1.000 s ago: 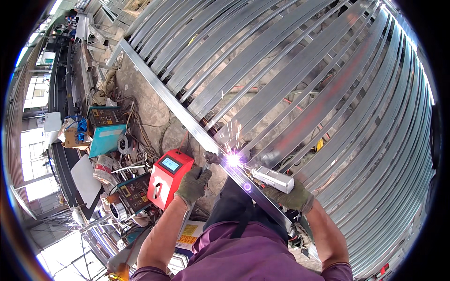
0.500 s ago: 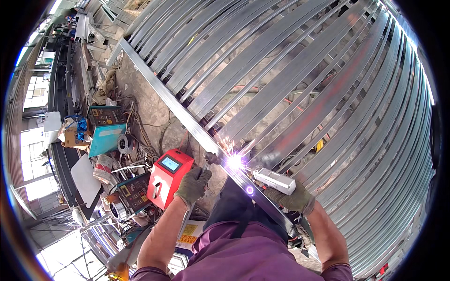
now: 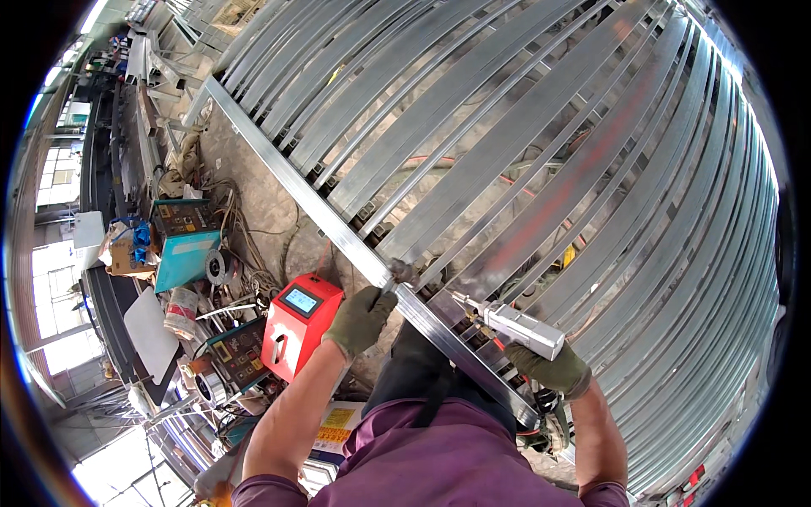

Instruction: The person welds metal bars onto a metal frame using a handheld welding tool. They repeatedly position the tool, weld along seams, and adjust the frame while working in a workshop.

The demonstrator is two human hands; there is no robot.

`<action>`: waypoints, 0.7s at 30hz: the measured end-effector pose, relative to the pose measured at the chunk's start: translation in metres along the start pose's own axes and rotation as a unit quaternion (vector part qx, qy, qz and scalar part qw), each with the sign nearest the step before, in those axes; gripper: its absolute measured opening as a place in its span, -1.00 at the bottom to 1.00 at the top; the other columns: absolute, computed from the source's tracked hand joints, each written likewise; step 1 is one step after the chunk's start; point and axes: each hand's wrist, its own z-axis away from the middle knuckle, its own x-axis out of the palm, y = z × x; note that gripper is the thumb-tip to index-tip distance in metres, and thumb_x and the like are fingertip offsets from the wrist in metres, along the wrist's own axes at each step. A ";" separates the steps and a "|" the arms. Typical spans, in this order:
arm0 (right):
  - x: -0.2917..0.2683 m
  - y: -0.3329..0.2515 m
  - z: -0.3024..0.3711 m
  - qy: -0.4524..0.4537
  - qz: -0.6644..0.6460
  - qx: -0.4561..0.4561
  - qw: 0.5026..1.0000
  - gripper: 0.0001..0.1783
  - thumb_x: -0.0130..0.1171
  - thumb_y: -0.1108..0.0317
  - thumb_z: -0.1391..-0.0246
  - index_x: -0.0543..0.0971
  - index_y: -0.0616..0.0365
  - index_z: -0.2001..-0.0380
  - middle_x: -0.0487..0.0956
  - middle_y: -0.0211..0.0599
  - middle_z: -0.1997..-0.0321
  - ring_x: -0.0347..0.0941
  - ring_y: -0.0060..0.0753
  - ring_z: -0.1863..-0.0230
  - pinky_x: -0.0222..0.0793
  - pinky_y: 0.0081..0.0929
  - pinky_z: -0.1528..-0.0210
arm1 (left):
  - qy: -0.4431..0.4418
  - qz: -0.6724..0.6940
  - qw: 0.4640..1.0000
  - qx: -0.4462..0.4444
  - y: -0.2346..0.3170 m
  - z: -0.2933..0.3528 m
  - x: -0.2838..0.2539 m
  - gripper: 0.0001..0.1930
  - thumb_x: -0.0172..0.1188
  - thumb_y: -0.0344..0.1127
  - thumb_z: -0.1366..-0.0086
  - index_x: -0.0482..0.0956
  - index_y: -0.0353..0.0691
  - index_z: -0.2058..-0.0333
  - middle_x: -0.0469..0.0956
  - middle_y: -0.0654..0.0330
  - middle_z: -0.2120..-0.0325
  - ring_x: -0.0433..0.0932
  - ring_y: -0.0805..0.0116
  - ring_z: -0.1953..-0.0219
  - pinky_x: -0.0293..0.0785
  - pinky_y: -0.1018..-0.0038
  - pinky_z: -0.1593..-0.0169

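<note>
the work in hand is joining a long row of galvanised steel slats (image 3: 541, 169) to a steel rail (image 3: 338, 237) that runs diagonally across them. the left hand (image 3: 361, 319), in a green glove, has its fingers clenched on the rail just below a darkened joint (image 3: 400, 272), steadying it. the right hand (image 3: 553, 370), also gloved, is grasping the silver body of a handheld welding gun (image 3: 519, 325), whose nozzle points up and left toward that joint but hangs near it, not touching; no arc or sparks show at this moment, only a thin haze of smoke above the tip.

as a judgement, the joint at the left hand looks welded, since it is scorched dark. whether the crossings further up the rail toward the far end are already tacked is too small to tell, and the stretch of rail near the person's body is partly hidden, so the share left cannot be fixed. a red machine (image 3: 297, 325) with a small screen sits on the floor beside the left forearm, among other boxes and cables
</note>
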 end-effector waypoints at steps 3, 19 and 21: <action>-0.011 -0.002 0.009 -0.002 -0.015 0.071 0.997 -0.50 0.51 0.32 -0.38 0.68 0.19 -0.31 0.79 -0.47 0.02 0.61 -0.67 0.06 0.62 -0.51 -0.01 | -0.043 -0.045 0.998 0.018 0.026 -0.018 0.014 -0.54 0.24 0.09 -0.65 0.65 -0.30 0.10 0.51 0.31 0.51 0.46 0.50 0.52 0.46 0.41 0.42; -0.028 0.008 0.020 -0.040 -0.028 0.046 0.998 -0.49 0.46 0.30 -0.42 0.64 0.17 -0.34 0.75 -0.49 0.08 0.59 -0.66 0.17 0.60 -0.50 0.13 | -0.151 -0.135 0.978 -0.053 0.065 -0.041 0.020 -0.57 0.18 0.09 -0.68 0.69 -0.20 -0.04 0.43 0.36 0.58 0.40 0.53 0.61 0.39 0.42 0.53; -0.017 0.019 0.010 -0.051 -0.046 0.026 0.997 -0.47 0.49 0.31 -0.39 0.64 0.17 -0.35 0.78 -0.40 -0.03 0.64 -0.61 0.04 0.64 -0.48 -0.02 | -0.162 -0.157 0.973 -0.056 0.070 -0.045 0.017 -0.57 0.16 0.10 -0.69 0.69 -0.20 -0.05 0.42 0.37 0.57 0.40 0.54 0.61 0.39 0.43 0.53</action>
